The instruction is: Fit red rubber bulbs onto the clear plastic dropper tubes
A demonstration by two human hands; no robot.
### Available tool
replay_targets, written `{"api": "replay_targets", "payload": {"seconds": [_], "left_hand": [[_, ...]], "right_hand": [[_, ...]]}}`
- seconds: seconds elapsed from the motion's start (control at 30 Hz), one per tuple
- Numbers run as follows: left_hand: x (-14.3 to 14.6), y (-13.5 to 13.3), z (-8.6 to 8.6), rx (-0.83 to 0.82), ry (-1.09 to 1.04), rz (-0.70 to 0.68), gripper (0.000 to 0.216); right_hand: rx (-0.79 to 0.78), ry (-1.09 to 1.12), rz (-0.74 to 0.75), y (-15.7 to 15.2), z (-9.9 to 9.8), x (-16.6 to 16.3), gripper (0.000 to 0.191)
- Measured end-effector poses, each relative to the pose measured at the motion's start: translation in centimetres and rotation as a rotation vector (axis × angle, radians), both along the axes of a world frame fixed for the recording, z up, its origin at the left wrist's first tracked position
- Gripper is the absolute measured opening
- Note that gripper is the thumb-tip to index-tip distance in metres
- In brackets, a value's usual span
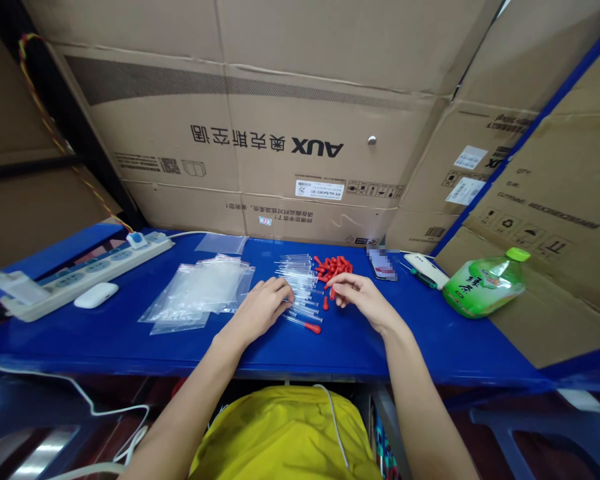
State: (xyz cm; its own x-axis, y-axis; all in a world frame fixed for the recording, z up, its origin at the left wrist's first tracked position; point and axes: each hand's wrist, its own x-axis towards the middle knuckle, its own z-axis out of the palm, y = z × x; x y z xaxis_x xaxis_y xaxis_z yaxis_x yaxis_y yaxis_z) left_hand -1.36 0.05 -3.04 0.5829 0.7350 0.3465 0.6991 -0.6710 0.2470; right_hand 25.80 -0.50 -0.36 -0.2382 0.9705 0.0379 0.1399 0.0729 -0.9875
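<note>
My left hand (266,305) rests on the near-left side of a pile of thin glass dropper tubes (300,275). Its fingers are curled together against the tubes, and what they grip is hidden. On the other side of the pile, my right hand (359,295) pinches a red rubber bulb (333,293) between thumb and fingers. Behind that hand lies a heap of red rubber bulbs (336,266), and a single loose bulb (325,303) sits between my hands. Nearest to me, one glass dropper (312,327) lies with a red bulb fitted on its end.
Clear plastic zip bags (195,293) are stacked left of the tubes. Farther left are a white case (96,295) and a power strip (87,273). A phone (382,264), a green-handled tool (423,279) and a green bottle (485,287) stand or lie to the right. Cardboard walls the back.
</note>
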Motion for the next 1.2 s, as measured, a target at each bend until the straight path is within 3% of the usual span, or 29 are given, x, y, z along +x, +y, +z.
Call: {"api": "replay_targets", "payload": {"seconds": [0.13,0.33,0.63,0.97,1.2], "left_hand": [[0.2,-0.3,0.6,0.040,-0.053,-0.005,0.018],[0.5,-1.1,1.9,0.027,-0.287,-0.032,0.022],[0.8,-1.6,1.9,-0.053,-0.260,0.060,0.030],[0.8,-1.5,1.9,0.010,-0.243,0.042,0.036],[0.6,-1.3,1.8,-0.008,-0.350,-0.043,0.031]], "right_hand": [[-0.022,0.079,-0.065,0.3,-0.4,-0.2,0.037],[0.071,0.129,-0.151,0.3,-0.6,-1.0,0.038],[0.206,0.173,-0.087,-1.2,-0.2,-4.2,0.029],[0.178,0.248,-0.074,-1.6,-0.3,-5.4,0.029],[0.178,0.285,-0.119,-1.5,-0.5,-5.7,0.028]]}}
